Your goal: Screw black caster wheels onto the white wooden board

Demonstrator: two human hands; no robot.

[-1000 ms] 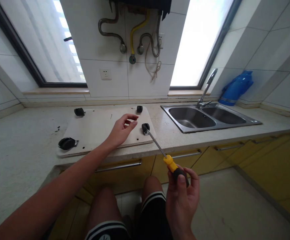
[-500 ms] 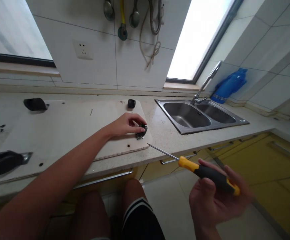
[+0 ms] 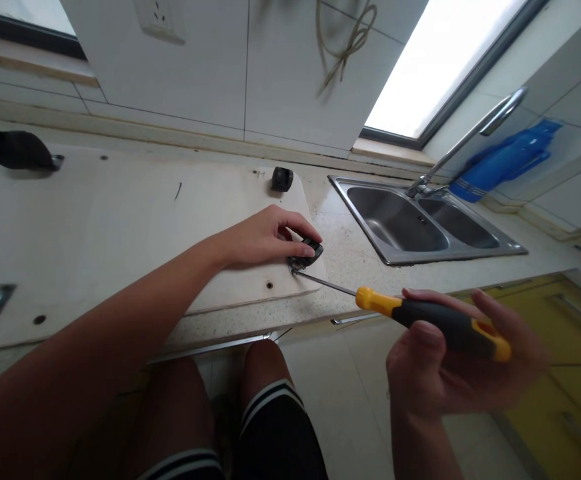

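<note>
My left hand pinches a small black caster wheel near the right end of a white board. Part of the wheel's metal bracket shows under my fingers. In my right hand is a screwdriver with a yellow and black handle. Its shaft points left, and the tip meets the bracket's near edge, where a screw may sit but is too small to make out. Another black caster stands at the board's far right corner.
The board lies on a speckled countertop. Black curved pieces with metal ends sit at its left. To the right are a double steel sink, a faucet and a blue object against the wall. Yellow cabinets stand below.
The screwdriver tip has come from just off the board's edge to the caster's bracket. My left hand keeps its hold on the caster. The camera view has tilted down and closer.
</note>
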